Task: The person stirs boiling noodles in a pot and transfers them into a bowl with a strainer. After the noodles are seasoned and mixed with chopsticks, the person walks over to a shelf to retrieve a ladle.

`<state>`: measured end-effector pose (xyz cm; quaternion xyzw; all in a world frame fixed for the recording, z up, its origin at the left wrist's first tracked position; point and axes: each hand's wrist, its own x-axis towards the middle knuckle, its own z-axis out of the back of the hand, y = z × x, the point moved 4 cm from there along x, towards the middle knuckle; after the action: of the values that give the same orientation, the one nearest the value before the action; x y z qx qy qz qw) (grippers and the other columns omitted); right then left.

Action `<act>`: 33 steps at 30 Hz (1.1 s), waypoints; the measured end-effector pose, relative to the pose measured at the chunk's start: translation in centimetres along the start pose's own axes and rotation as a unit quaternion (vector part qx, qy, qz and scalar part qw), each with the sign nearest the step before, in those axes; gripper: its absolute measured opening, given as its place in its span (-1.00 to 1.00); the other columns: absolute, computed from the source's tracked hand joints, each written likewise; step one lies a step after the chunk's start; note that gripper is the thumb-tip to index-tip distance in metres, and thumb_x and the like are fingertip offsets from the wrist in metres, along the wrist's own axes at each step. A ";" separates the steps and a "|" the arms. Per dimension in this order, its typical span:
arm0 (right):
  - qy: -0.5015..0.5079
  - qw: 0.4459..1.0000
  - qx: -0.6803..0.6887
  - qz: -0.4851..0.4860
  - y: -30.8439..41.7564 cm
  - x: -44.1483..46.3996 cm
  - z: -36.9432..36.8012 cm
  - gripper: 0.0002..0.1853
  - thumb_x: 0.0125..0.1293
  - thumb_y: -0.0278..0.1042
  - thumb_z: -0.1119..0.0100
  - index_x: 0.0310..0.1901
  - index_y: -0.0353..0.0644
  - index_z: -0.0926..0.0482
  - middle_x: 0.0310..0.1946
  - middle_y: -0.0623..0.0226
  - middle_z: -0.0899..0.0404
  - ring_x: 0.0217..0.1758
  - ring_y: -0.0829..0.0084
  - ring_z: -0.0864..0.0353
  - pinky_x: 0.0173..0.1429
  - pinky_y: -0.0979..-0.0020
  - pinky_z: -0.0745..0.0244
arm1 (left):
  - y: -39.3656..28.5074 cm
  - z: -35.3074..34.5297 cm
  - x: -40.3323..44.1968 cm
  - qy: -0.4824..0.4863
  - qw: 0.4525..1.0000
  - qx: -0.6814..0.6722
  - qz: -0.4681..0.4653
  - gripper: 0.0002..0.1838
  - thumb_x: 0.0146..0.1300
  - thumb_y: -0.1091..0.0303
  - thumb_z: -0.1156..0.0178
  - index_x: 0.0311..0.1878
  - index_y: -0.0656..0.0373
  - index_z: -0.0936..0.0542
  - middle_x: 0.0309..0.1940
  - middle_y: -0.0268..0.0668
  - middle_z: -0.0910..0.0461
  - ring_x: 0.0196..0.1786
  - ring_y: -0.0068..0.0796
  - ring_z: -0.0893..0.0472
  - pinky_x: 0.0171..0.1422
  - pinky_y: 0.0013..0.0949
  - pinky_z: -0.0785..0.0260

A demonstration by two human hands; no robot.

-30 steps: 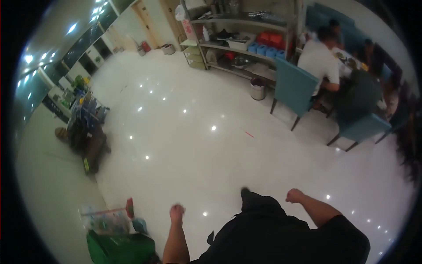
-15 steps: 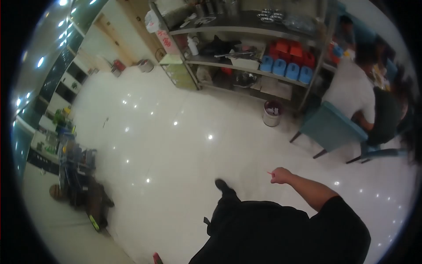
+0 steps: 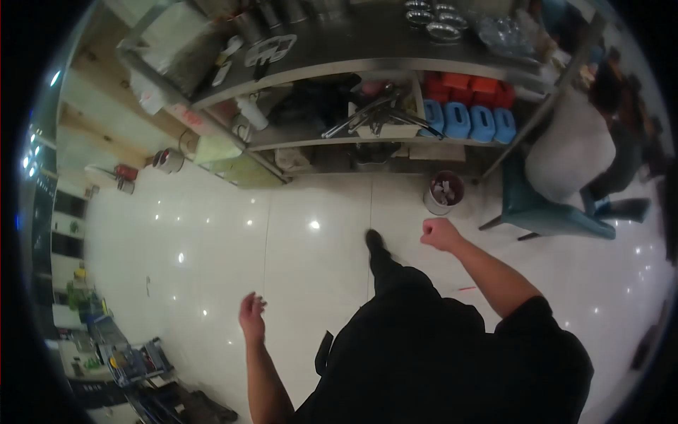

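Observation:
My right hand (image 3: 440,234) is curled into a fist in front of me, in the air below the bucket (image 3: 445,192) as I see it. What the fist holds, if anything, is hidden. A thin red stick (image 3: 466,288) shows beside my right forearm, apart from the fist, and seems to lie on the floor. On the left, my left hand (image 3: 253,311) hangs over the pale tiles, its fingers loosely bent and partly apart, with nothing visible in it.
Ahead stands a metal shelf rack (image 3: 318,76) with blue containers (image 3: 468,124), red containers (image 3: 462,86) and a tray of tools (image 3: 385,116). A person (image 3: 572,145) sits on a teal chair (image 3: 544,210) at right. A cart (image 3: 138,360) stands at left.
The rack and bucket appear closer. My left hand has risen into view from the lower edge. My right hand has swung forward, away from the red stick it overlapped before.

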<state>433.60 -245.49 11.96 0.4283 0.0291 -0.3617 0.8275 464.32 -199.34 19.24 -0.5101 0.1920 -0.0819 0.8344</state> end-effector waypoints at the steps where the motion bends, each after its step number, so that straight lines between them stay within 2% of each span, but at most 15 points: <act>1: -0.037 0.999 0.015 0.015 0.4 2.8 1.1 -0.80 -0.13 -0.26 -0.30 -0.50 -0.17 -0.54 -0.55 0.19 -0.55 -0.43 0.22 -0.57 -0.32 0.25 -0.45 | -3.4 -0.7 3.2 0.012 0.999 0.011 -0.027 -0.70 0.36 0.38 -0.02 0.10 0.30 -0.46 -0.16 -0.22 -0.58 -0.18 -0.44 -0.59 -0.09 -0.41 -0.42; 3: -0.072 0.997 0.031 0.019 0.4 8.7 2.5 -0.80 -0.13 -0.27 -0.31 -0.49 -0.17 -0.55 -0.55 0.20 -0.55 -0.43 0.23 -0.58 -0.33 0.26 -0.45 | -6.7 -2.3 8.4 0.020 0.998 0.038 -0.044 -0.69 0.35 0.42 -0.03 0.11 0.33 -0.44 -0.15 -0.15 -0.59 -0.10 -0.37 -0.60 -0.01 -0.35 -0.44; 6: -0.117 0.991 0.065 0.004 0.3 18.0 4.2 -0.80 -0.01 -0.22 -0.26 -0.43 -0.17 -0.59 -0.53 0.16 -0.58 -0.40 0.18 -0.60 -0.30 0.21 -0.46 | 0.1 -3.4 14.3 0.041 0.980 0.196 -0.007 -0.72 0.33 0.40 -0.06 0.05 0.33 -0.50 -0.15 -0.13 -0.62 -0.10 -0.32 -0.62 0.02 -0.32 -0.45; 8: -0.083 0.993 0.039 -0.078 1.7 22.9 5.5 -0.71 0.18 -0.13 -0.18 -0.39 -0.24 -0.62 -0.58 0.12 -0.57 -0.44 0.21 -0.60 -0.30 0.28 -0.46 | 4.3 -4.2 14.0 0.201 0.854 0.478 0.036 -0.75 0.30 0.37 -0.11 -0.04 0.32 -0.57 -0.17 -0.12 -0.65 -0.09 -0.28 -0.63 0.03 -0.29 -0.46; 11: -0.184 0.978 -0.003 -0.096 5.0 27.1 7.1 -0.63 0.25 -0.05 -0.11 -0.39 -0.26 -0.60 -0.52 0.03 -0.59 -0.35 0.08 -0.63 -0.24 0.19 -0.47 | 5.6 -4.2 14.9 0.282 0.855 0.428 -0.078 -0.76 0.26 0.35 -0.17 -0.10 0.31 -0.61 -0.21 -0.15 -0.67 -0.12 -0.31 -0.65 0.00 -0.30 -0.47; 14: -0.218 0.967 -0.021 -0.128 4.5 31.0 6.9 -0.62 0.24 -0.04 -0.13 -0.42 -0.27 -0.58 -0.49 -0.01 -0.59 -0.30 -0.01 -0.61 -0.18 0.14 -0.47 | -8.1 -8.9 19.4 0.190 0.964 0.105 0.154 -0.81 0.26 0.40 -0.20 -0.15 0.30 -0.63 -0.32 -0.23 -0.67 -0.21 -0.43 -0.63 -0.04 -0.39 -0.47; 17: -0.227 0.960 -0.047 -0.156 2.9 33.1 6.9 -0.63 0.24 -0.04 -0.12 -0.39 -0.25 -0.56 -0.43 -0.03 -0.59 -0.27 -0.03 -0.60 -0.19 0.10 -0.46 | -24.8 -17.2 24.3 0.324 0.944 -0.062 -0.027 -0.81 0.26 0.38 -0.12 -0.31 0.33 -0.61 -0.33 -0.16 -0.59 -0.29 -0.35 -0.57 -0.03 -0.33 -0.42; 19: -0.252 0.955 -0.047 -0.149 0.9 34.3 5.9 -0.64 0.24 -0.04 -0.13 -0.35 -0.24 -0.56 -0.43 0.00 -0.60 -0.30 0.03 -0.61 -0.24 0.13 -0.48 | -35.4 -21.7 23.3 0.528 0.832 -0.170 0.006 -0.75 0.27 0.35 -0.07 -0.30 0.38 -0.61 -0.29 -0.09 -0.59 -0.17 -0.27 -0.61 0.01 -0.30 -0.45; 20: -0.281 0.949 -0.048 -0.135 -0.1 34.4 5.6 -0.65 0.24 -0.05 -0.13 -0.32 -0.24 -0.55 -0.42 0.03 -0.60 -0.33 0.08 -0.63 -0.28 0.16 -0.49 | -38.6 -23.8 22.4 0.651 0.716 -0.252 0.031 -0.74 0.28 0.33 -0.08 -0.24 0.36 -0.63 -0.24 -0.07 -0.61 -0.19 -0.22 -0.64 -0.09 -0.29 -0.50; 24: -0.140 0.981 -0.133 -0.026 -1.0 35.0 4.9 -0.66 0.23 -0.06 -0.14 -0.29 -0.24 -0.53 -0.48 0.14 -0.57 -0.43 0.27 -0.61 -0.39 0.29 -0.49 | -43.3 -27.8 16.9 0.715 0.535 -0.445 0.067 -0.81 0.31 0.40 -0.08 -0.16 0.28 -0.62 -0.26 -0.12 -0.61 -0.33 -0.31 -0.61 -0.23 -0.37 -0.50; 26: -0.165 0.903 0.264 -0.295 1.3 33.4 7.2 -0.72 0.26 -0.14 -0.12 -0.31 -0.23 -0.52 -0.50 0.26 -0.51 -0.50 0.42 -0.55 -0.45 0.41 -0.47 | -44.1 -27.6 16.4 0.731 0.460 -0.502 0.057 -0.85 0.35 0.49 -0.04 -0.13 0.25 -0.59 -0.30 -0.21 -0.60 -0.35 -0.41 -0.57 -0.23 -0.45 -0.47; 28: -0.176 0.888 0.291 -0.310 -0.8 32.9 6.7 -0.75 0.28 -0.15 -0.10 -0.31 -0.20 -0.52 -0.48 0.27 -0.51 -0.50 0.38 -0.53 -0.39 0.39 -0.48 | -43.5 -27.4 16.0 0.726 0.383 -0.524 0.228 -0.82 0.29 0.63 -0.06 -0.15 0.24 -0.63 -0.21 -0.22 -0.59 -0.08 -0.30 -0.56 0.02 -0.37 -0.43; 30: -0.202 0.966 -0.136 -0.082 -4.0 33.4 6.6 -0.75 0.26 -0.14 -0.12 -0.27 -0.17 -0.54 -0.38 0.21 -0.54 -0.39 0.30 -0.57 -0.24 0.32 -0.51 | -43.3 -27.4 16.0 0.732 0.388 -0.524 0.199 -0.83 0.29 0.61 -0.07 -0.15 0.24 -0.62 -0.21 -0.23 -0.59 -0.10 -0.29 -0.56 -0.01 -0.36 -0.44; 31: -0.201 0.966 -0.137 -0.084 -4.6 32.7 7.4 -0.75 0.26 -0.14 -0.12 -0.27 -0.17 -0.54 -0.38 0.21 -0.54 -0.39 0.30 -0.57 -0.24 0.32 -0.51 | -43.1 -27.3 16.0 0.737 0.394 -0.523 0.169 -0.84 0.29 0.59 -0.09 -0.14 0.24 -0.62 -0.21 -0.23 -0.58 -0.12 -0.28 -0.56 -0.04 -0.36 -0.44; 33: -0.228 0.859 -0.457 0.010 -2.4 31.7 9.5 -0.73 0.22 -0.18 -0.07 -0.23 -0.24 -0.53 -0.28 0.11 -0.58 -0.19 0.09 -0.60 -0.10 0.11 -0.51 | -42.4 -27.2 15.5 0.726 0.389 -0.545 0.158 -0.84 0.29 0.59 -0.09 -0.15 0.24 -0.62 -0.22 -0.24 -0.58 -0.12 -0.28 -0.56 -0.05 -0.36 -0.44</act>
<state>452.93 -271.50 4.94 -0.0928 -0.0026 -0.3873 0.9173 470.03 -246.57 41.98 -0.5634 0.8054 -0.1662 -0.0799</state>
